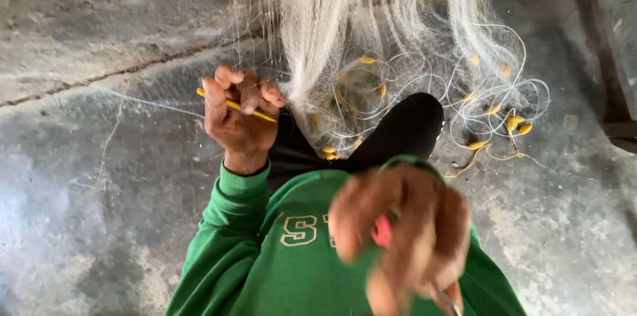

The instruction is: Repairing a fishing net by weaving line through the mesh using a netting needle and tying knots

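A pale fishing net [332, 24] hangs in a thick bunch down the middle and spreads over my black-clad knee [405, 127]. My left hand [237, 113] is closed on a thin yellow netting needle [255, 112] and pinches the net's mesh at its left edge. A fine line [146, 102] stretches from that hand to the left. My right hand [405, 236] is close to the camera and blurred, its fingers curled around a small red object [382, 231]. Small yellow floats [516, 123] are strung along the net's white cord.
The ground is rough grey concrete [99, 210] with a crack [119, 72] running across the left side. A dark wooden post or frame [600, 44] stands at the right edge. Loose coils of white cord [504, 83] lie to the right of my knee.
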